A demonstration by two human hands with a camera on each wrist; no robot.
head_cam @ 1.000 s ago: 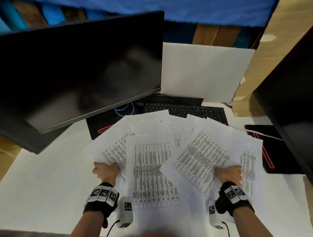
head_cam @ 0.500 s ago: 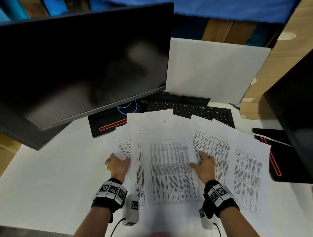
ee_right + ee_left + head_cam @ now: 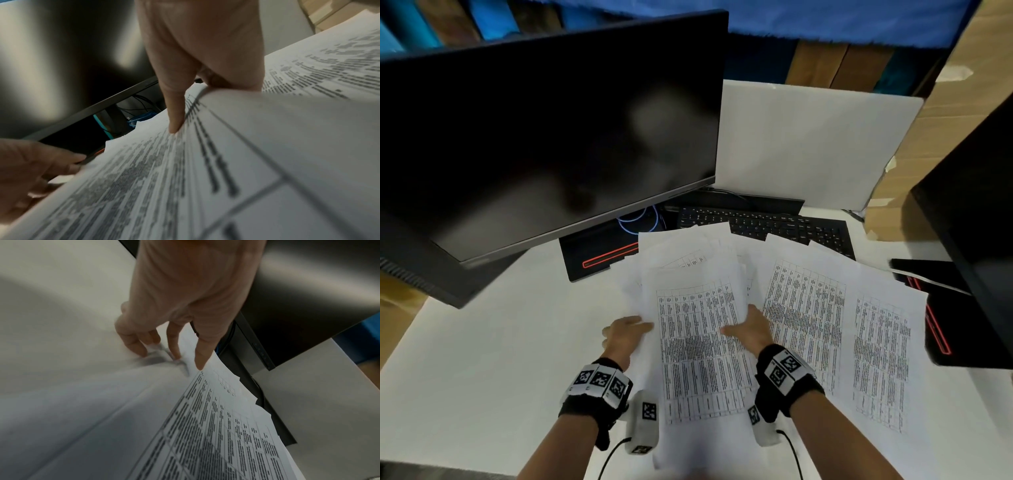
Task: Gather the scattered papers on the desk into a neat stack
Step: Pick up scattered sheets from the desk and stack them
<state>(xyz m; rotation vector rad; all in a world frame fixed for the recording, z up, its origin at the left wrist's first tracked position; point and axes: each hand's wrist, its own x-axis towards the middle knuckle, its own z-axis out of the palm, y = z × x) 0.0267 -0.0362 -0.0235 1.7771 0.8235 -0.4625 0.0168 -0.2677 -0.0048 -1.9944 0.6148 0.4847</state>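
Note:
White printed sheets lie spread on the white desk (image 3: 482, 359). A bundle of papers (image 3: 698, 342) sits between my hands, its sheets unevenly overlapped. My left hand (image 3: 626, 334) grips the bundle's left edge; the left wrist view shows that left hand (image 3: 179, 356) with thumb on top and fingers at the underside. My right hand (image 3: 748, 329) holds the bundle's right edge, thumb (image 3: 174, 126) pressed on the top page, fingers hidden under the curled-up edge. Two more printed sheets (image 3: 804, 308) (image 3: 880, 359) lie flat to the right, apart from the bundle.
A large dark monitor (image 3: 551, 130) overhangs the back left, its black base (image 3: 599, 253) beside the sheets. A black keyboard (image 3: 774, 226) lies partly under the far paper edges. A white board (image 3: 808, 144) stands behind. A black device (image 3: 945, 308) and cardboard (image 3: 945, 102) are at right.
Both hands have moved inward toward each other, sliding the left and middle sheets together into one bundle. The right hand left the right-hand sheets and now holds the bundle's right edge.

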